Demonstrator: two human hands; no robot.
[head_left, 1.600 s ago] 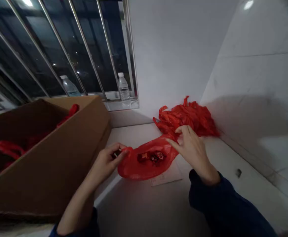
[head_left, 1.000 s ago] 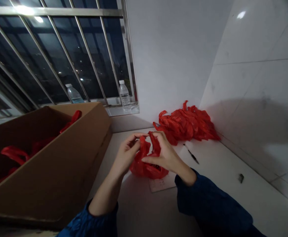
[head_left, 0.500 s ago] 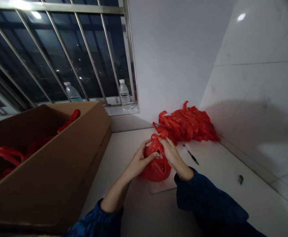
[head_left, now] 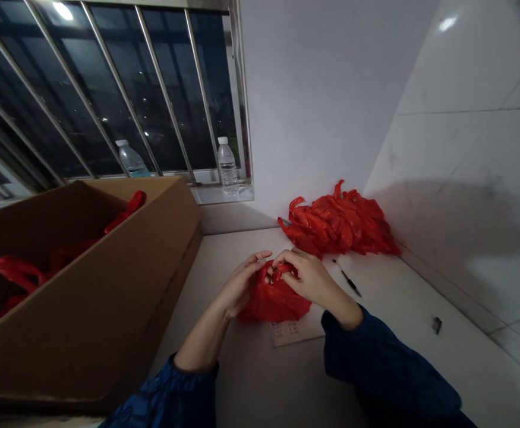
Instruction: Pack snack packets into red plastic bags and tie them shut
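Note:
A filled red plastic bag (head_left: 275, 303) sits on the white table, its top bunched up between my two hands. My left hand (head_left: 242, 282) is at the bag's upper left side and holds it there, with its upper fingers stretched out over the top. From the right, my right hand (head_left: 308, 276) curls its fingers round a twisted red loop at the bag's top. Some fingertips inside the bunched plastic are partly hidden. Under the bag lies a pale sheet with handwriting (head_left: 293, 334). What is inside the bag does not show.
Left stands a big cardboard box (head_left: 108, 291) with red bags inside. A heap of red bags (head_left: 342, 223) lies against the back wall. A black pen (head_left: 349, 279) and a small dark object (head_left: 437, 324) lie right. Two bottles, one clear (head_left: 227, 167), stand by the barred window.
My left hand has shifted slightly left and its fingers have straightened. My right hand has turned over the bag's top, fingers curled at the loop. The bag's top sits lower and wider.

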